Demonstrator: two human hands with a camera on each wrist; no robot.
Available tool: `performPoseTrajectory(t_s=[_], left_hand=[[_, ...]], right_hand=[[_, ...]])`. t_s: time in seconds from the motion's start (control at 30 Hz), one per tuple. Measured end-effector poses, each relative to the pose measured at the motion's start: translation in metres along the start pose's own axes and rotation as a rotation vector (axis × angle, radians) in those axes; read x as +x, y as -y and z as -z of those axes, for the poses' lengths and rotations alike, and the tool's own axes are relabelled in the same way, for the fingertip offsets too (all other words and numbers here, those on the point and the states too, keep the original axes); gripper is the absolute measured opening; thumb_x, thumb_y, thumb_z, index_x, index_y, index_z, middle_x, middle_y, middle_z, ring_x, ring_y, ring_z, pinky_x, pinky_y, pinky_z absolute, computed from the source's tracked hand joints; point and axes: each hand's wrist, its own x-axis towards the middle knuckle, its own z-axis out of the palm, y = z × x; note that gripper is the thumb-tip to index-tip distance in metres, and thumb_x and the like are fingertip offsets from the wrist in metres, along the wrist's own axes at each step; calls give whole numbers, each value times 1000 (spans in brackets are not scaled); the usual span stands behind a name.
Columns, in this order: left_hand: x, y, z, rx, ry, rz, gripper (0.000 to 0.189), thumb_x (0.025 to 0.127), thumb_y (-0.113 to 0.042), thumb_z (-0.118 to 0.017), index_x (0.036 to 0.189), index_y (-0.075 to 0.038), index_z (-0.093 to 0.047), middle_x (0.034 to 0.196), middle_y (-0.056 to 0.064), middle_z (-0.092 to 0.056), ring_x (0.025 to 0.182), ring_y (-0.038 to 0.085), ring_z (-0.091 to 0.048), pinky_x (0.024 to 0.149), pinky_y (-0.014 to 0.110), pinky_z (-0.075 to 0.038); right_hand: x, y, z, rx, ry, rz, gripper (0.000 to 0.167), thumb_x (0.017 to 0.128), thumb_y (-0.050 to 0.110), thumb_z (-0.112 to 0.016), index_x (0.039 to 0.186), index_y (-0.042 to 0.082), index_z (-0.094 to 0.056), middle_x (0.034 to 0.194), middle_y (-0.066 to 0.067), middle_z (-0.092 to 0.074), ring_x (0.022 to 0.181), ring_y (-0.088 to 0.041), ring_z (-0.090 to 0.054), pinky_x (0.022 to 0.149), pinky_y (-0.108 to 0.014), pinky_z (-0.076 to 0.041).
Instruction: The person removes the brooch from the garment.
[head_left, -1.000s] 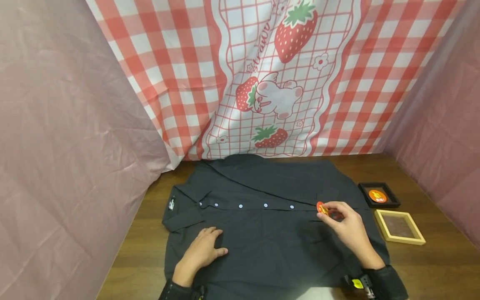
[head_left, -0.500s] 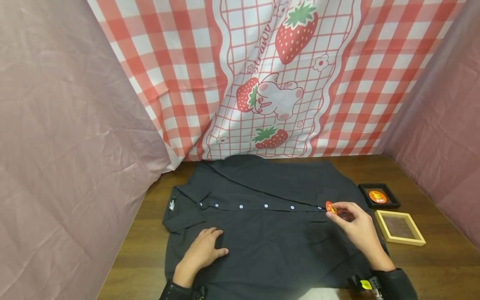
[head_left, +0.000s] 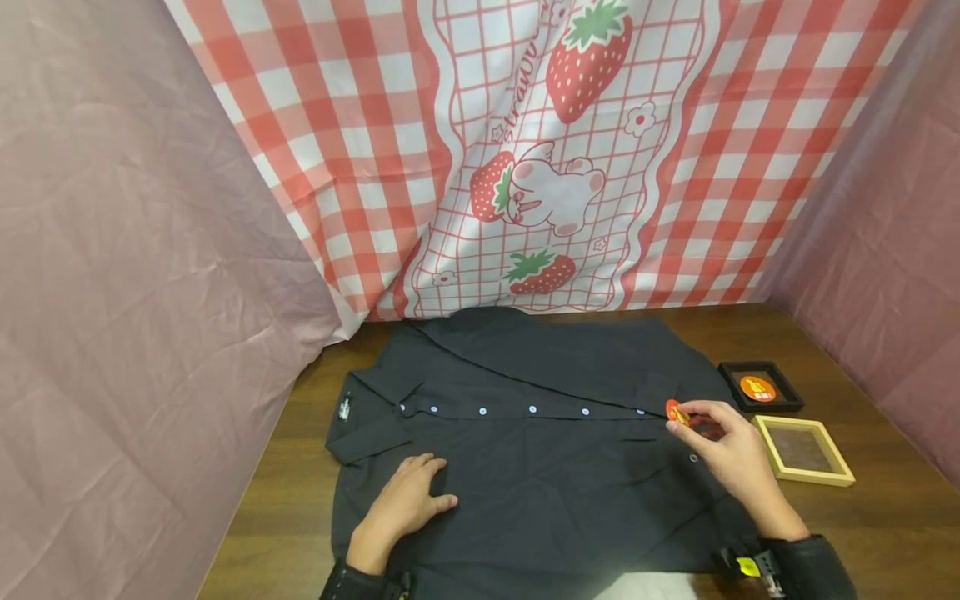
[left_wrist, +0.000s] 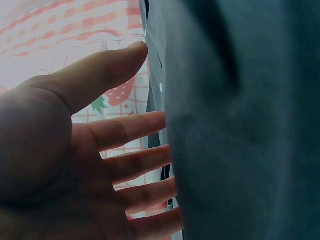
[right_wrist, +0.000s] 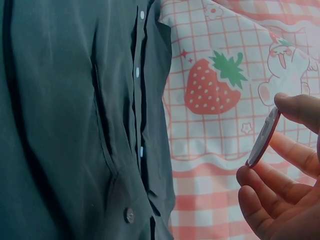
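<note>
A dark button-up shirt [head_left: 525,492] lies spread on the table, its collar to the left and a row of pale buttons running across it. My left hand [head_left: 401,500] rests on the shirt below the collar with its fingers extended; in the left wrist view its fingertips meet the dark cloth. Between thumb and fingers, my right hand [head_left: 733,462] pinches a round red-and-orange badge [head_left: 674,412] over the shirt's right end, near the button row. The right wrist view has the badge [right_wrist: 263,137] nearly edge-on, its pale back facing the camera.
At the right on the wooden table [head_left: 892,517] stand a black frame [head_left: 795,405] holding an orange round badge [head_left: 757,388] and, nearer, a light yellow frame [head_left: 813,478]. A red checked strawberry cloth [head_left: 360,150] hangs behind, with pinkish drapes [head_left: 150,292] on both sides.
My right hand has moved to the right along the button row with the badge, uncovering shirt buttons. The left hand has stayed where it was.
</note>
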Motion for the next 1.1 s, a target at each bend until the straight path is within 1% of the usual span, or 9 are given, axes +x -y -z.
performPoseTrajectory(t_s=[0.07,0.13,0.2,0.37,0.47,0.73,0.9,0.97,1.1], left_hand=[[0,0,0,-1,1,0,59,83,-33,-76,130,-2,-59,141,21,-51,134,40,-43,109,56,-38],[0,0,0,-3,1,1,59,83,-32,-76,130,-2,-59,141,21,-51,135,40,-43,109,56,-38],[-1,0,0,-3,1,4,59,83,-33,-76,130,-2,-59,141,21,-50,135,40,-43,109,56,-38],[0,0,0,-2,4,9,59,83,-32,-76,130,-2,-59,142,21,-50,135,40,-43,110,56,-37],[1,0,-1,-2,5,14,59,83,-32,-76,130,-2,-59,142,21,-50,135,40,-43,110,56,-37],[3,1,-1,-5,9,26,58,83,-32,-76,130,-2,-59,142,21,-50,136,40,-42,111,55,-37],[5,0,0,-2,1,20,59,83,-33,-76,130,-3,-59,142,21,-50,136,39,-42,111,55,-37],[5,1,1,-2,-2,13,59,83,-33,-76,130,-2,-59,142,21,-50,136,40,-42,111,55,-37],[1,2,-2,1,1,9,58,83,-32,-76,129,-1,-59,142,22,-50,135,40,-43,110,55,-37]], right_hand=[[2,-1,2,-12,4,1,25,75,5,-81,98,2,-71,92,-11,-64,76,14,-50,64,-2,-42],[3,-2,4,-20,3,-6,26,75,6,-82,99,3,-71,92,-10,-64,77,16,-50,65,-1,-42],[4,-2,7,-25,-3,-18,27,75,7,-82,100,4,-72,92,-3,-64,76,17,-50,65,-1,-41],[4,-5,11,-7,-25,-30,27,75,7,-82,100,4,-72,89,25,-56,76,19,-51,66,-1,-42],[4,-7,14,-10,-35,-33,26,76,7,-81,100,3,-71,89,32,-52,76,20,-50,66,0,-41],[5,-12,25,-48,-34,-65,28,79,14,-80,103,3,-71,91,41,-48,77,23,-48,66,0,-41],[7,-15,31,-95,-61,-30,29,76,13,-83,102,3,-72,94,43,-44,80,26,-45,65,1,-40],[7,-17,33,-109,-61,-21,30,76,13,-83,101,3,-72,95,43,-43,79,26,-44,65,1,-39],[2,-19,37,-119,-39,-52,30,77,17,-83,102,5,-72,96,44,-42,79,26,-43,65,2,-39]])
